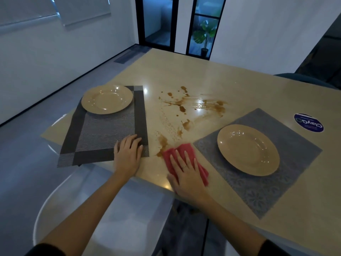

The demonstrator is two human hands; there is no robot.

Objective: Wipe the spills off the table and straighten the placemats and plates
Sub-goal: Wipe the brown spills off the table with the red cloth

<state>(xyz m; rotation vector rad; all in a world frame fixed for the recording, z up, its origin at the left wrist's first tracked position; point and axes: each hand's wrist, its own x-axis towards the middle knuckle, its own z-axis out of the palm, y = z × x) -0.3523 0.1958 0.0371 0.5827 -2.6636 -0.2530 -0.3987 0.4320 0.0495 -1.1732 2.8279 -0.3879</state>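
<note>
Brown spills (186, 111) streak the middle of the beige table (239, 84). My right hand (186, 172) lies flat, fingers spread, pressing a red cloth (184, 150) onto the table at the near end of the spills. My left hand (127, 154) rests flat on the near right corner of a dark striped placemat (105, 130), which hangs over the table's left edge. A tan plate (107, 99) sits at that mat's far end. On the right, a grey patterned placemat (262, 183) lies skewed with a second tan plate (248, 149) on it.
A round blue sticker (309, 122) is on the table beyond the grey mat. A white chair (103, 209) stands below me at the table's near edge. A dark chair back (304, 80) shows at the far right side.
</note>
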